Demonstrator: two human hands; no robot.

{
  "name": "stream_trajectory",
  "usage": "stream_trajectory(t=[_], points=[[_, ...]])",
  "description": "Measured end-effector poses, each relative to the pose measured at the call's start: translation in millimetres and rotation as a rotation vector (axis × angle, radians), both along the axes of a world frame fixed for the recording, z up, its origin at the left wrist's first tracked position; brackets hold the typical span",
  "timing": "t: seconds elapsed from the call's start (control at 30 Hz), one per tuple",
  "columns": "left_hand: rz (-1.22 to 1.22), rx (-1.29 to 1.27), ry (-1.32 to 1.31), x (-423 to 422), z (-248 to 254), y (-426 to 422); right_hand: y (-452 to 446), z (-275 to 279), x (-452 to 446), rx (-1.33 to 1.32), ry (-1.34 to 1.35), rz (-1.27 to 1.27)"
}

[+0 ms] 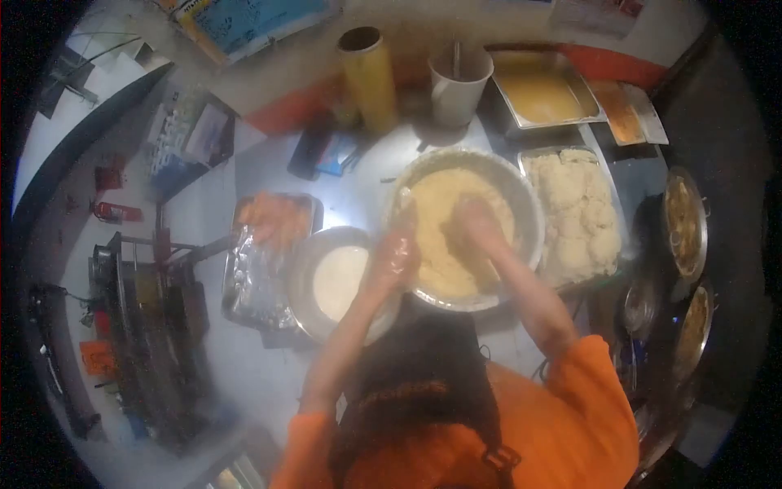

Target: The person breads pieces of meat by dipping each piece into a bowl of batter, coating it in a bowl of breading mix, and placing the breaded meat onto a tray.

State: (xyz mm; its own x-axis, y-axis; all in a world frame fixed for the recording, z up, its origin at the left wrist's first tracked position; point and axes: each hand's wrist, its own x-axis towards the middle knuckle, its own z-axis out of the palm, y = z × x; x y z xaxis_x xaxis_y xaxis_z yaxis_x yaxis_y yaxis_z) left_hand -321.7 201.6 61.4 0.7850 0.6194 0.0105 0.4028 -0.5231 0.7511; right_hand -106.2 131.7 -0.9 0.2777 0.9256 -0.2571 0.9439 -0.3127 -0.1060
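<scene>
A large metal bowl (531, 213) stands in front of me, filled with a pale yellow, crumbly mixture (444, 273). My right hand (478, 224) reaches down into this mixture, its fingers sunk in and hidden. On the bowl's left side, my left hand (397, 257) grips the rim and looks shiny, perhaps wet or in a thin plastic glove. Close by that wrist is a smaller metal bowl (303, 281) with white liquid or batter (338, 281) in it. To the right, a tray (528, 155) carries several pale, crumb-coated pieces (573, 216).
Left of the small bowl, a tray (230, 297) holds orange pieces (275, 218) partly under clear plastic. Behind stand a yellow cylinder (371, 85), a white jug (462, 94) and a metal pan (521, 121) of yellow contents. Round pans (684, 224) are at far right.
</scene>
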Motion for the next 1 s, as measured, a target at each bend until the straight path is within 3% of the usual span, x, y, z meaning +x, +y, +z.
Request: stream_trajectory(t=[0.03, 0.1, 0.17, 0.23, 0.33, 0.43, 0.5, 0.53, 0.63, 0.67, 0.73, 0.8, 0.83, 0.87, 0.9, 0.93, 1.0], points=[[-0.001, -0.001, 0.003, -1, -7, 4, 0, 23, -7, 0.000, 0.142, -0.124], [0.126, 0.371, -0.236, 3, -27, 11, -3, 33, -8, 0.001, 0.271, -0.246], [0.190, 0.368, -0.380, 9, -34, 9, -3, 27, 4, 0.191, 0.454, -0.123], [0.263, 0.353, -0.515, 11, -37, 3, 1, 37, 13, 0.168, 0.453, -0.204], [0.313, 0.177, -0.590, 4, -47, -9, -3, 66, 14, 0.138, 0.496, -0.307], [0.332, -0.286, -0.496, 5, -59, -10, -18, 102, -12, 0.246, 0.500, -0.286], [0.335, -0.173, -0.560, 6, -49, -18, -25, 108, -22, 0.337, 0.471, -0.228], [0.338, -0.135, -0.581, 5, -45, -21, -29, 103, -19, 0.271, 0.491, -0.250], [0.385, -0.415, -0.546, 1, -47, -27, -46, 51, -8, 0.193, 0.366, -0.298], [0.407, -0.318, -0.594, 4, -54, -29, -54, 20, -9, -0.078, 0.230, -0.199], [0.418, -0.228, -0.637, 4, -65, -28, -67, -14, -16, -0.350, 0.095, -0.108], [0.330, 0.139, -0.529, 4, -76, -19, -64, -10, -28, -0.096, 0.300, -0.121], [0.303, 0.261, -0.493, 5, -81, -18, -67, -6, -30, -0.098, 0.302, -0.124], [0.362, -0.058, -0.607, 7, -90, -18, -59, 37, -38, 0.073, 0.438, -0.269], [0.387, -0.219, -0.652, 6, -89, -20, -55, 60, -42, 0.242, 0.576, -0.412], [0.423, -0.378, -0.701, 5, -87, -22, -56, 51, -44, 0.240, 0.583, -0.408], [0.384, -0.021, -0.614, 10, -60, -21, -53, 32, -43, -0.151, 0.294, -0.204]])
